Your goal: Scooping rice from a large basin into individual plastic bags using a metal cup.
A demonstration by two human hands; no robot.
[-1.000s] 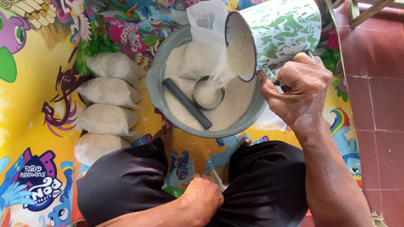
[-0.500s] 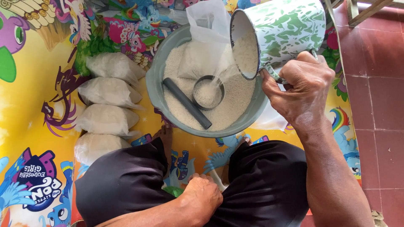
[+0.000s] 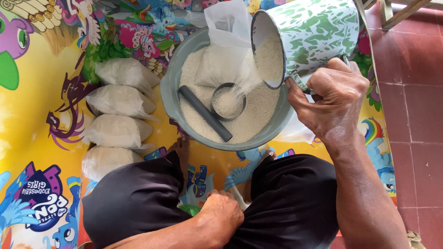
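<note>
Tilting green-and-white mug (image 3: pixel 314 37) in right hand (image 3: pixel 334 99), fingers wrapped on its handle | mouth aims left-down, rice falling toward clear bag (image 3: pixel 230 46) over grey basin (image 3: pixel 171 99) | left hand (image 3: pixel 221 216) fisted between knees, farther | 4 filled bags (image 3: pixel 117 115) left

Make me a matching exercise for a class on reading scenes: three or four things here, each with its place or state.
1 mug
2 scoop
3 filled bags
4 left hand

a lying in the basin of rice
b in a row on the mat
c tilted, pouring rice
d between the knees

Pairs: 1-c, 2-a, 3-b, 4-d
</note>
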